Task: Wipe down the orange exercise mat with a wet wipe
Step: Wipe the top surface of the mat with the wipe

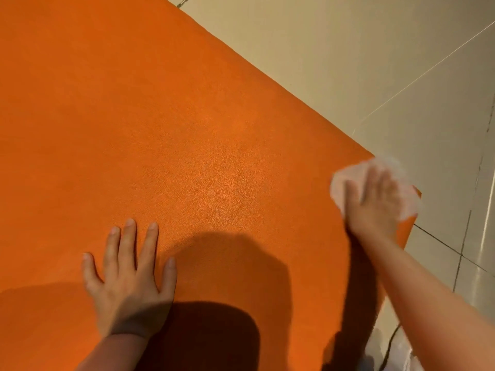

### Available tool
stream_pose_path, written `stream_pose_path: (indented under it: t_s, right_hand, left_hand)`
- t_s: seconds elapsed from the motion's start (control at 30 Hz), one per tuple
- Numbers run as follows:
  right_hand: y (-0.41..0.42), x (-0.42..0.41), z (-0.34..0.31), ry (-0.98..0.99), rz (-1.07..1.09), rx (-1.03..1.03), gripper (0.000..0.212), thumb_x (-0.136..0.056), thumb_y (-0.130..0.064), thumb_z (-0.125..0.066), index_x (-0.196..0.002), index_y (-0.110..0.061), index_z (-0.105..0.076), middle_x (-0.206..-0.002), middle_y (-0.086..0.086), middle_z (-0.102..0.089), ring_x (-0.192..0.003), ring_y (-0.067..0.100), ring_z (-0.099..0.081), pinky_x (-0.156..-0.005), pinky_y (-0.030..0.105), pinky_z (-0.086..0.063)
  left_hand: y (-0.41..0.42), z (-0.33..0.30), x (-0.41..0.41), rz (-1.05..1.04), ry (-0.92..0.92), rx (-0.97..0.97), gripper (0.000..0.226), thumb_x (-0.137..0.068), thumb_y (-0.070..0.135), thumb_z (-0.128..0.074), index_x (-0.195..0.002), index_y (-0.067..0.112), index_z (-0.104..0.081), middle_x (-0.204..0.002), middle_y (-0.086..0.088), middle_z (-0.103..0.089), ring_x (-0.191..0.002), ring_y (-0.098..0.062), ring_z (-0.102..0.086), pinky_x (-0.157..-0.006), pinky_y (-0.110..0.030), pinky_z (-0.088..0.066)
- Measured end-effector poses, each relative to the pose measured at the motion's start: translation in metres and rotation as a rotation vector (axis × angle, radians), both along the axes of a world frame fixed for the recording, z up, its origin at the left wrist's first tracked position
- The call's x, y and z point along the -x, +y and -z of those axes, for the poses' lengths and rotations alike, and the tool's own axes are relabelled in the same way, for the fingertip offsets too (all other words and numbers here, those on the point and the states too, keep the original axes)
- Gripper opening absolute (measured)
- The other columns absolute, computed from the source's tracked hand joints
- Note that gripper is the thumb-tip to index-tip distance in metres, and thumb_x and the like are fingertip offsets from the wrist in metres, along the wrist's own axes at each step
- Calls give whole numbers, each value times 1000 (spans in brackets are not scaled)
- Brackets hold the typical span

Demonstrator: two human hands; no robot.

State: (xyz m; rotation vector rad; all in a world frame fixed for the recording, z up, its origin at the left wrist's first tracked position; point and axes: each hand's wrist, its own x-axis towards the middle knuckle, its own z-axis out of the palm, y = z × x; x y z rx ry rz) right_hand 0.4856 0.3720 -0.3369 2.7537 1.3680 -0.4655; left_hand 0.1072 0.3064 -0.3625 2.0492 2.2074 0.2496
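A big flat orange exercise mat (160,129) with a soft, bumpy skin lies on the floor and fills most of the view. Around it, to the right and at the top, there is a shiny pale cream tile floor (348,62) with thin dark lines between the tiles. The left hand (128,274) lies flat on the mat, palm down, near the bottom of the view. Its fingers (128,245) are straight and spread apart, and the thumb sticks out to the side. It holds nothing; it just rests on the mat. The right hand (375,202) reaches out to the right corner of the mat, where the orange edge meets the tiles. This hand looks blurry. Under it is a thin white wet wipe (340,188), and the hand presses it down on the mat. The wipe pokes out from under the hand on the left, at the top and on the right. The fingers look straight and laid on top of the wipe, but with the blur I cannot tell if they are spread or close together. A bare arm runs from that hand down to the bottom right corner. A dark shadow (227,303) falls on the mat between the two arms.
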Motion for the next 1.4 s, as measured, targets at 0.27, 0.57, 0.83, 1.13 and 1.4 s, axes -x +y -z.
stream_pose_path:
  t_s: [0.27, 0.57, 0.83, 1.13, 1.4]
  right_hand:
    - [-26, 68, 14, -12, 230, -50, 65, -103, -47, -13, -157, -12, -5, -163, 18, 1, -151, 34, 1, -120, 46, 1]
    - [-5, 205, 14, 184, -744, -146, 64, -100, -57, -26, -156, -29, -19, -165, 2, -3, -152, 25, 4, -121, 47, 4]
    - [106, 82, 11, 3, -219, 33, 74, -97, -65, -14, -157, -26, 3, -164, 5, 12, -151, 26, 12, -121, 46, 6]
    - [84, 298, 12, 145, -951, -17, 65, -102, -57, -13, -156, -28, 10, -162, 2, 23, -146, 26, 27, -115, 47, 23]
    - [172, 197, 7, 73, -842, 25, 69, -97, -67, -16, -155, -36, 6, -163, -4, 17, -150, 19, 17, -119, 43, 12]
  left_hand:
    - [-1, -2, -1, 29, 24, 2, 65, -91, 49, -35, -145, 15, -49, -153, -18, -39, -143, -36, -32, -112, -63, -13]
    - [0, -3, 1, 15, 52, 73, 67, -94, 58, -28, -146, 19, -45, -154, -15, -38, -144, -33, -27, -111, -64, -16]
    - [2, -4, 1, 33, 59, 51, 61, -91, 50, -34, -144, 20, -40, -152, -18, -40, -140, -36, -34, -109, -67, -18]
    - [1, -4, 5, 62, 39, 76, 57, -95, 53, -28, -140, 21, -41, -151, -13, -41, -139, -33, -34, -110, -63, -17]
    - [-5, -2, 5, 91, 104, -19, 56, -97, 51, -29, -145, 23, -41, -154, -9, -36, -141, -28, -35, -111, -64, -23]
